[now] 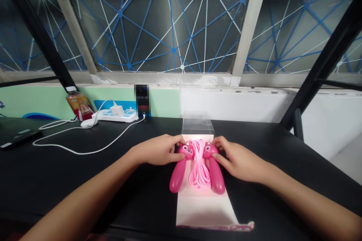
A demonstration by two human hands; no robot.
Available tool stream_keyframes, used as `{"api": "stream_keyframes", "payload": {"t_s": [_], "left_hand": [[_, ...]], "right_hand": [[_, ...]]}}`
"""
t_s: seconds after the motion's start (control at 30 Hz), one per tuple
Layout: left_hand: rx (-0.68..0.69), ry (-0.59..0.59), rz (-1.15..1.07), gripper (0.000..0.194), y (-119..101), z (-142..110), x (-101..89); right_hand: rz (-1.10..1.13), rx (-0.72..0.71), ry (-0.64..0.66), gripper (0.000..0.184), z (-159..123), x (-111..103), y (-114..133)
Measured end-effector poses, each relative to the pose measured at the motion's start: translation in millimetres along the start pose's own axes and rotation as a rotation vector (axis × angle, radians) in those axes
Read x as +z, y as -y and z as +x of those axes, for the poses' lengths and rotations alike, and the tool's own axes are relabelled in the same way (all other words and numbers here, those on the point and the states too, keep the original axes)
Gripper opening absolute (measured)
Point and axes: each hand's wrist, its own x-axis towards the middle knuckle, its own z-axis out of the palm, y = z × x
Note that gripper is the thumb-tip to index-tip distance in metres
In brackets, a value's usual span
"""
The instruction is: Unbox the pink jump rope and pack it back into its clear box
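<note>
A pink jump rope (200,173) lies bundled on a long pale card (205,211) on the black table. Its two dark pink handles, the left handle (177,176) and the right handle (216,177), flank the coiled cord and have animal faces at their upper ends. With thumb and fingers, my left hand (158,150) grips the left handle's head. The right handle's head is pinched the same way by my right hand (240,158). A clear plastic sleeve (198,126) extends beyond the card's far end. The card's near edge curls up at the right.
At the back left stand a drink bottle (80,103) and a white power strip (118,115) with a charger plugged in. A white cable (82,153) loops across the table to a blurred-out upright device (142,99). A flat black object (19,139) lies far left. Black posts rise at both sides.
</note>
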Motion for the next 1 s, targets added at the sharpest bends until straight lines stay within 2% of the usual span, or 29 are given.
{"api": "stream_keyframes", "payload": {"t_s": [0.07, 0.2, 0.33, 0.4, 0.47, 0.57, 0.77, 0.93, 1.0], "left_hand": [[0.001, 0.005, -0.016, 0.035, 0.3, 0.2, 0.4], [-0.003, -0.084, 0.044, 0.032, -0.6, 3.8, 8.6], [0.003, -0.152, 0.161, 0.031, -2.7, 6.3, 17.5], [0.012, -0.178, 0.201, 0.031, -3.0, 7.0, 21.4], [0.005, -0.199, 0.222, 0.031, -2.6, 8.1, 25.6], [-0.008, -0.22, 0.265, 0.031, -1.8, 9.9, 30.9], [0.083, -0.248, 0.297, 0.028, -0.7, 11.6, 29.1], [0.092, -0.461, 0.252, 0.025, 11.9, 24.2, 26.2], [0.087, -0.487, 0.222, 0.03, 21.8, 31.3, 27.4]], "right_hand": [[-0.056, 0.004, 0.001, 0.026, -0.5, -0.6, -0.3], [-0.206, -0.019, -0.038, 0.027, -0.3, -3.1, 3.5], [-0.387, -0.115, -0.087, 0.027, -3.8, -4.1, 22.5], [-0.435, -0.182, -0.079, 0.03, -8.2, -0.9, 36.7], [-0.476, -0.318, -0.049, 0.035, -13.2, 5.4, 49.5], [-0.524, -0.463, -0.015, 0.035, -18.2, 16.8, 59.6], [-0.54, -0.438, -0.001, 0.035, -18.7, 24.5, 55.0], [-0.54, -0.431, 0.037, 0.041, -18.2, 22.2, 49.1], [-0.544, -0.421, 0.05, 0.047, -15.8, 22.4, 44.8]]}}
